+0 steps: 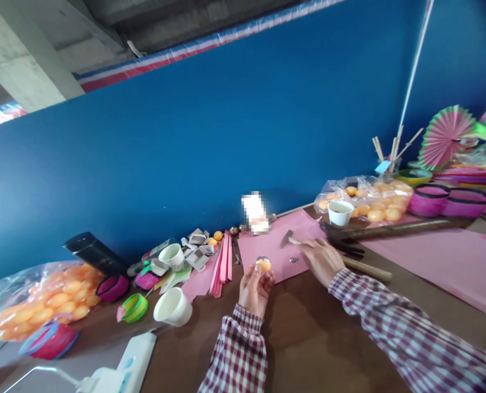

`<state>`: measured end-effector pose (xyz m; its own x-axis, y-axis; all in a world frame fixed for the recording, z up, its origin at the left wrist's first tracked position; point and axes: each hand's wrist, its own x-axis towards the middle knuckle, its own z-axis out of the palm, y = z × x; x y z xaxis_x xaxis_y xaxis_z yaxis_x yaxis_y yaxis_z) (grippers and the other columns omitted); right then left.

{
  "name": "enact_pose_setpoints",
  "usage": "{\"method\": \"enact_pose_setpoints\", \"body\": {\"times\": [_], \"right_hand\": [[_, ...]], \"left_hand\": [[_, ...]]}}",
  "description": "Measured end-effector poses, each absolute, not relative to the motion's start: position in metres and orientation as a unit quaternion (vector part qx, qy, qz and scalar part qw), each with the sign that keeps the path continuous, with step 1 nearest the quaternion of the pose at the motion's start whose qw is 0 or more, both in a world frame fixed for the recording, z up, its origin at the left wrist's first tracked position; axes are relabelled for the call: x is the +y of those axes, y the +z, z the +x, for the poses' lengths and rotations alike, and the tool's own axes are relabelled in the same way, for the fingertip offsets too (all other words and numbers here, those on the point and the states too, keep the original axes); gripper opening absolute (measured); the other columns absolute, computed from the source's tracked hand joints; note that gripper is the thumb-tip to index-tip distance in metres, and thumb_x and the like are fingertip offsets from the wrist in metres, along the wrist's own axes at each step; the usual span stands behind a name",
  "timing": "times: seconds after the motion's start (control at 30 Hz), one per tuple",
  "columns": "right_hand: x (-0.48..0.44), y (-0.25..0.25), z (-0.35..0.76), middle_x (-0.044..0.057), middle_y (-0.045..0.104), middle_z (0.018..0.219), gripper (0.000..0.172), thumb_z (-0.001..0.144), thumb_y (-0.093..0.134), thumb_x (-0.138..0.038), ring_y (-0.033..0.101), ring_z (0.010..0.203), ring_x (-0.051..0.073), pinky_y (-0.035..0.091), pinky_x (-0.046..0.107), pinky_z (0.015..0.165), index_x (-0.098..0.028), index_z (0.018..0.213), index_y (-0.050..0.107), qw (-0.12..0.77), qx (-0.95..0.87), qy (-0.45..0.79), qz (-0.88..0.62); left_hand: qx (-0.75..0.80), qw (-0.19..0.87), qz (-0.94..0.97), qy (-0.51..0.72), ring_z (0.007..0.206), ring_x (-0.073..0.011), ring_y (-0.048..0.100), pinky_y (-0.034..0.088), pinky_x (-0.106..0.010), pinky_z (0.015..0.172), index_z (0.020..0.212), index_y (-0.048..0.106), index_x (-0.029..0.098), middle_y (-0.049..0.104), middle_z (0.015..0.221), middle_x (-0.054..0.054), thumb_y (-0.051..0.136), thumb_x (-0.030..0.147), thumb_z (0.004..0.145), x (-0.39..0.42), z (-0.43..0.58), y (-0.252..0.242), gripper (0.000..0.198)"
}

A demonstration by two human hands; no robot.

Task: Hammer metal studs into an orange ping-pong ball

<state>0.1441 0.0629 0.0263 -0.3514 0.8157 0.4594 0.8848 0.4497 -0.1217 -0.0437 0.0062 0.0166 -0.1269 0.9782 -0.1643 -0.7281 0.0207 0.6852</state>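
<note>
My left hand [254, 289] is closed with its fingertips around an orange ball [264, 266], which looks like a ping-pong ball with a shiny silvery patch on top. In my right hand [322, 261] is a small hammer [287, 238], gripped by its light handle, its head pointing left above the pink paper [279, 248]. Between the two hands a small silvery piece [294, 260] lies on that paper; its kind is too small to make out.
Another hammer's wooden handle [367, 269] and a long dark tool [406, 227] lie right of my right hand. Bags of orange balls [58, 300] stand at both sides. White cups [173, 307], pink paper strips [223, 267] and a power strip [134, 360] are at left.
</note>
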Motion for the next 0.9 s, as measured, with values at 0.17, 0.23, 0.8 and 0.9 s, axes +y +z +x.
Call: {"method": "enact_pose_setpoints", "body": {"times": [0.17, 0.23, 0.8, 0.9], "right_hand": [[0.065, 0.02, 0.135, 0.005, 0.059, 0.106, 0.023, 0.082, 0.041, -0.025, 0.049, 0.085, 0.018, 0.036, 0.029, 0.075, -0.021, 0.083, 0.063, 0.245, -0.839, -0.028, -0.486], [0.066, 0.019, 0.135, 0.005, 0.06, 0.102, 0.023, 0.081, 0.042, -0.028, 0.05, 0.084, 0.018, 0.037, 0.029, 0.073, -0.021, 0.077, 0.063, 0.238, -0.836, -0.017, -0.494], [0.041, 0.018, 0.111, 0.003, 0.059, 0.07, 0.015, 0.08, 0.043, -0.022, 0.054, 0.062, 0.012, 0.042, 0.023, 0.059, -0.017, 0.073, 0.056, 0.428, -0.789, 0.202, -0.392], [0.038, 0.017, 0.109, 0.002, 0.059, 0.07, 0.016, 0.08, 0.042, -0.022, 0.054, 0.063, 0.012, 0.042, 0.023, 0.06, -0.017, 0.074, 0.056, 0.426, -0.784, 0.235, -0.386]], "left_hand": [[0.332, 0.635, 0.197, 0.669, 0.064, -0.0112, 0.061, 0.051, -0.024, 0.061, 0.077, 0.06, 0.015, 0.065, 0.073, -0.003, 0.064, 0.022, 0.066, 0.006, -0.044, 0.016, 0.014], [0.332, 0.637, 0.198, 0.667, 0.064, -0.0114, 0.061, 0.051, -0.024, 0.061, 0.078, 0.06, 0.014, 0.065, 0.073, -0.003, 0.064, 0.022, 0.066, 0.006, -0.043, 0.016, 0.015], [0.319, 0.641, 0.214, 0.665, 0.075, -0.0131, 0.062, 0.047, -0.028, 0.074, 0.107, 0.055, 0.022, 0.064, 0.088, -0.005, 0.061, 0.018, 0.068, 0.006, -0.043, 0.018, 0.039], [0.315, 0.645, 0.212, 0.663, 0.076, -0.0136, 0.062, 0.047, -0.029, 0.076, 0.106, 0.055, 0.022, 0.064, 0.088, -0.004, 0.06, 0.018, 0.069, 0.006, -0.042, 0.018, 0.038]]}}
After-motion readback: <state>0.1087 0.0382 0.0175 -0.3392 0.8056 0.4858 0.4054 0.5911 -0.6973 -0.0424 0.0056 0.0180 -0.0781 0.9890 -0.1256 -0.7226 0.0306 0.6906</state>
